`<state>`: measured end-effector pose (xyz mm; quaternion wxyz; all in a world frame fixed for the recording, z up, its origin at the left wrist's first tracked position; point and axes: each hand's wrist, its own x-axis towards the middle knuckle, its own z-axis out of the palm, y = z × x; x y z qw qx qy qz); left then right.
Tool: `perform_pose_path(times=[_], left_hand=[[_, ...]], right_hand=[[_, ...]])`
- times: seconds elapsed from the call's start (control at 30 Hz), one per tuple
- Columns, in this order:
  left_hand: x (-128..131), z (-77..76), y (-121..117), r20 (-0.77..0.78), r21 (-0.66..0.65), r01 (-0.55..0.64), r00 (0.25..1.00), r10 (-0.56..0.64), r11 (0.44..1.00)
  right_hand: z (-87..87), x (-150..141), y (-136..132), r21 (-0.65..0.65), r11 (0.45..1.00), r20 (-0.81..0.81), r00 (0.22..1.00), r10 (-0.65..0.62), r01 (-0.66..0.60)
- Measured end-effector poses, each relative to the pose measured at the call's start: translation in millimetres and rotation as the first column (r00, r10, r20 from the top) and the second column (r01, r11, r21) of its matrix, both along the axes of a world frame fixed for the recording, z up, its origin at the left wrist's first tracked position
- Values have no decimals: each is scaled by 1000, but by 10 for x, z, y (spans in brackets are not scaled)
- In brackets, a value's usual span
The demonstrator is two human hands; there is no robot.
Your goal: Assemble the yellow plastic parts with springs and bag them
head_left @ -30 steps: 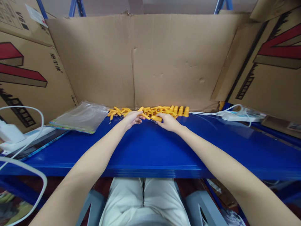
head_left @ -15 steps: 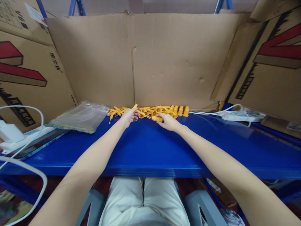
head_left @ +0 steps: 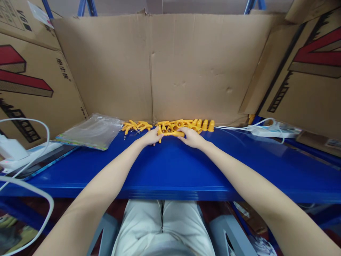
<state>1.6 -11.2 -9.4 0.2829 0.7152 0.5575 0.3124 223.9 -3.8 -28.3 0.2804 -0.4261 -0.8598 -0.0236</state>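
A heap of small yellow plastic parts (head_left: 183, 124) lies at the back of the blue table (head_left: 170, 167), against a cardboard wall. A smaller cluster of yellow parts (head_left: 135, 126) with little metal springs sits to its left. My left hand (head_left: 150, 137) is closed, pinching a yellow part (head_left: 160, 134) that points downward. My right hand (head_left: 192, 137) is closed on a tube-shaped yellow part (head_left: 176, 133) lying sideways. The two held parts meet between my hands, just in front of the heap.
A clear plastic bag (head_left: 92, 131) lies at the left of the table. A white charger and cable (head_left: 16, 151) sit at the far left, a white power strip (head_left: 269, 131) at the right. Cardboard boxes (head_left: 29, 78) flank both sides. My legs show below the table edge.
My left hand drew back from the smaller left cluster toward my right hand, bringing a yellow part up against the tube-shaped part. My right hand stayed nearly still.
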Motion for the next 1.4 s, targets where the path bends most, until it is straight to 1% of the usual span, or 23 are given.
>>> perform_pose_path(times=[0.07, 0.17, 0.23, 0.3, 0.4, 0.5, 0.6, 0.67, 0.73, 0.8, 0.87, 0.97, 1.07, 1.17, 1.23, 1.3, 1.37, 1.4], left_hand=[[-31, -18, 13, -56, 114, 30, 998, -24, 993], [-63, -31, 50, -151, 301, 93, 987, -49, 949], [-66, -31, 71, -225, 355, 112, 974, -31, 928], [-58, -28, 81, -266, 364, 104, 964, -4, 926], [-41, -28, 81, -250, 366, 91, 968, 4, 926], [-39, -37, 81, -246, 369, 74, 969, 20, 926], [-54, -50, 96, -304, 360, 70, 952, 46, 930], [-68, -57, 112, -326, 353, 71, 944, 51, 933], [-80, -62, 129, -320, 359, 68, 946, 54, 931], [-91, -64, 139, -293, 375, 60, 954, 57, 925], [-97, -60, 139, -249, 375, 49, 967, 50, 926], [-98, -41, 118, -224, 357, 31, 973, 53, 934], [-84, -12, 82, -269, 362, 35, 961, 68, 931], [-62, 9, 51, -278, 364, 40, 958, 68, 930], [-50, 14, 41, -275, 370, 37, 959, 71, 928], [-44, 12, 43, -272, 377, 39, 960, 70, 925], [-41, 5, 53, -264, 380, 40, 962, 67, 924], [-41, 2, 59, -259, 381, 40, 964, 65, 924]], right_hand=[[2, -4, 1, 2, 1000, -10, 1000, -5, 5], [-10, -1, 20, 13, 1000, -18, 1000, 4, -4], [-25, 12, 43, 30, 999, -18, 999, 35, -34], [-38, 31, 65, 54, 996, -24, 997, 78, -77], [-46, 53, 78, 82, 989, -47, 991, 127, -123], [-42, 59, 73, 68, 986, -48, 986, 157, -153], [-40, 53, 72, 36, 984, -38, 983, 178, -177], [-41, 52, 80, 8, 983, -60, 981, 182, -182], [-40, 59, 94, -43, 983, -126, 977, 173, -180], [-33, 76, 110, -130, 974, -218, 963, 156, -187], [-20, 99, 121, -223, 953, -313, 941, 129, -205], [16, 136, 111, -356, 901, -434, 898, 76, -248], [66, 150, 61, -487, 819, -514, 857, 11, -303], [103, 125, -2, -580, 744, -567, 820, -77, -332], [112, 91, -27, -627, 717, -575, 801, -164, -303], [113, 63, -33, -671, 699, -542, 807, -235, -247], [114, 56, -26, -702, 681, -502, 823, -266, -208], [118, 63, -24, -712, 670, -492, 829, -265, -208]])
